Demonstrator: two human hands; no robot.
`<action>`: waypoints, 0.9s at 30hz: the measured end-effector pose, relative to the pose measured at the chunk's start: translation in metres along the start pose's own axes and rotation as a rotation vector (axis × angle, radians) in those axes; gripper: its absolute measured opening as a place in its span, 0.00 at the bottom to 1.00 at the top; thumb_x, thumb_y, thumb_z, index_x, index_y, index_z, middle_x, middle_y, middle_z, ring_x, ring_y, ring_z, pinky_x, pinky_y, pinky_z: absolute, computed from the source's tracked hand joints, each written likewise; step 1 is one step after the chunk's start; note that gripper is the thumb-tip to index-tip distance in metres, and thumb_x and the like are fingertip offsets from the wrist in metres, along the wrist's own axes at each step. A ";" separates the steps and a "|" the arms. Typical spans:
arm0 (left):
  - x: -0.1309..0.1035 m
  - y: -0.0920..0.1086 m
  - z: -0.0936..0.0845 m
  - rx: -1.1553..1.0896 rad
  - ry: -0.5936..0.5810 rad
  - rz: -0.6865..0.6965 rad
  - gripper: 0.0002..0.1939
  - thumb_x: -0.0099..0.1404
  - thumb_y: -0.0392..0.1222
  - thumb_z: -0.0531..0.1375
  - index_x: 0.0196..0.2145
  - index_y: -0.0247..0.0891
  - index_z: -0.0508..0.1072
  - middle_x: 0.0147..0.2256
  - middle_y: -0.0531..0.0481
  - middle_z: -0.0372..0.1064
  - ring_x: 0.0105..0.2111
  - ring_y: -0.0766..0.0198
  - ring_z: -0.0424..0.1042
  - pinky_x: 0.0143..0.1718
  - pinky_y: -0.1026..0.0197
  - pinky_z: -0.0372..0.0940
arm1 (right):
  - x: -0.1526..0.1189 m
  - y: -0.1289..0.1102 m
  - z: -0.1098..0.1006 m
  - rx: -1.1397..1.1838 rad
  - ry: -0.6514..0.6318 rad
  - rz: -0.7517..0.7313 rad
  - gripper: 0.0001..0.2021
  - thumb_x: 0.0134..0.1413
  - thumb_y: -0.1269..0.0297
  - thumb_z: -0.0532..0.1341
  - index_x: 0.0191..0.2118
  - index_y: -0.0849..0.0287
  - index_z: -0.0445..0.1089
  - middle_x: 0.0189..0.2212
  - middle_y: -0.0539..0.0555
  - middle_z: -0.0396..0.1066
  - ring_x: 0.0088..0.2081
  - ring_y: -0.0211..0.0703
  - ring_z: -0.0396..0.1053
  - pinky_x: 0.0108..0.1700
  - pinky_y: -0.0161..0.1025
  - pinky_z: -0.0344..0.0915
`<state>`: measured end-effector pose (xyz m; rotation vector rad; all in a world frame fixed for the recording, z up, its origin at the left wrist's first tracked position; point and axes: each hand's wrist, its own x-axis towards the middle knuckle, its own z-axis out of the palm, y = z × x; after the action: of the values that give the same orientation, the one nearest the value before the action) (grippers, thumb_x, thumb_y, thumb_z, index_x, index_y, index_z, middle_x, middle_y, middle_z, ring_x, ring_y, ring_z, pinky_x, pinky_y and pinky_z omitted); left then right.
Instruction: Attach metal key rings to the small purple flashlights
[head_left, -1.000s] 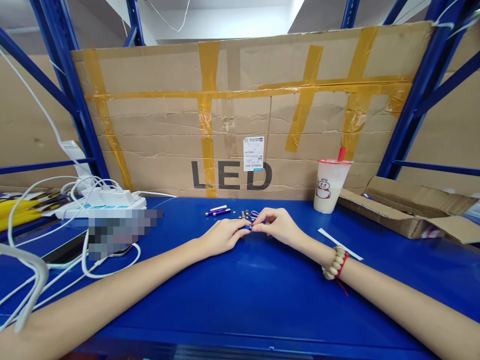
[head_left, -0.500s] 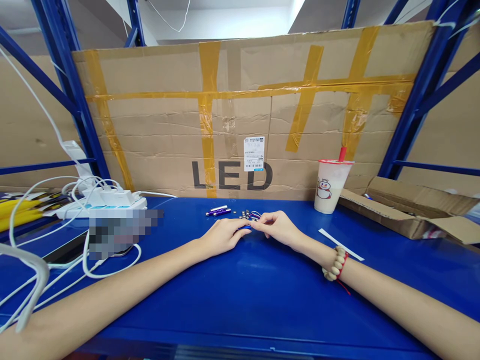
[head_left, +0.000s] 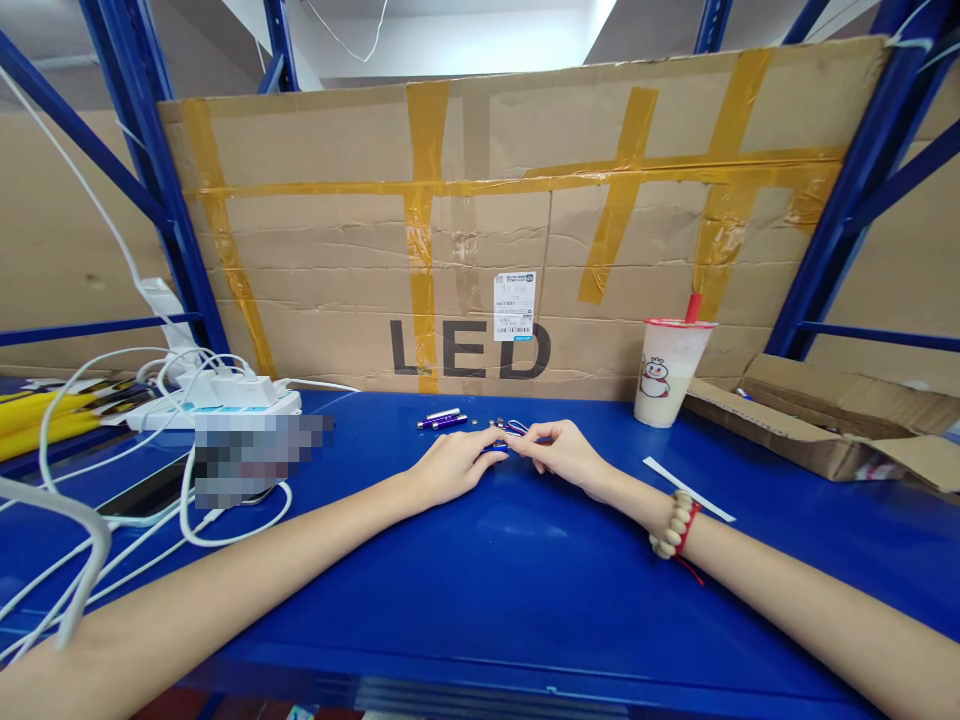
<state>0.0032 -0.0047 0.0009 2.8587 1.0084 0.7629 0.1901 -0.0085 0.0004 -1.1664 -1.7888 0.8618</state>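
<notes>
My left hand (head_left: 454,468) is closed, its thumb and fingers round a small blue metal tube (head_left: 496,449) that shows only in part. My right hand (head_left: 564,455) meets it at the fingertips, thumb and forefinger pinched at the tube's end; what lies between them is hidden. Just beyond the hands are several small silvery metal parts (head_left: 500,424) with a thin loop of cord, partly covered by my fingers. To their left, two slim pen-like tubes, one a purple tube (head_left: 450,422) and one a silvery tube (head_left: 442,413), lie side by side on the blue table (head_left: 480,580).
A drink cup (head_left: 670,375) with a red straw stands at back right, beside an open cardboard box (head_left: 795,425). A white strip (head_left: 688,488) lies near my right forearm. On the left are a power strip (head_left: 255,408), tangled white cables and a phone (head_left: 146,490). A large cardboard sheet (head_left: 337,260) closes off the back.
The whole view has shifted slightly to the right. My hands stay together, and less of the blue tube shows between the fingers than before.
</notes>
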 end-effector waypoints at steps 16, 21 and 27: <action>0.001 0.003 0.000 0.071 0.135 -0.126 0.13 0.67 0.41 0.45 0.47 0.42 0.63 0.43 0.52 0.68 0.41 0.63 0.68 0.41 0.62 0.62 | 0.002 0.001 0.003 -0.043 0.171 -0.227 0.17 0.39 0.52 0.64 0.31 0.62 0.72 0.31 0.55 0.70 0.17 0.31 0.60 0.19 0.32 0.57; 0.001 0.006 -0.003 0.006 0.071 -0.135 0.15 0.67 0.41 0.45 0.49 0.41 0.62 0.39 0.51 0.69 0.36 0.64 0.69 0.36 0.63 0.63 | 0.005 0.007 0.002 -0.082 0.205 -0.272 0.15 0.38 0.53 0.65 0.29 0.60 0.72 0.30 0.54 0.69 0.18 0.30 0.60 0.20 0.32 0.58; 0.001 0.007 -0.004 -0.006 0.062 -0.128 0.15 0.67 0.41 0.44 0.48 0.40 0.63 0.35 0.51 0.69 0.34 0.64 0.69 0.34 0.64 0.62 | 0.004 0.005 0.002 0.015 0.170 -0.306 0.15 0.37 0.54 0.66 0.29 0.62 0.72 0.31 0.54 0.68 0.17 0.28 0.58 0.17 0.31 0.57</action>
<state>0.0063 -0.0100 0.0058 2.7486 1.1808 0.8471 0.1895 -0.0033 -0.0037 -0.8962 -1.7573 0.5781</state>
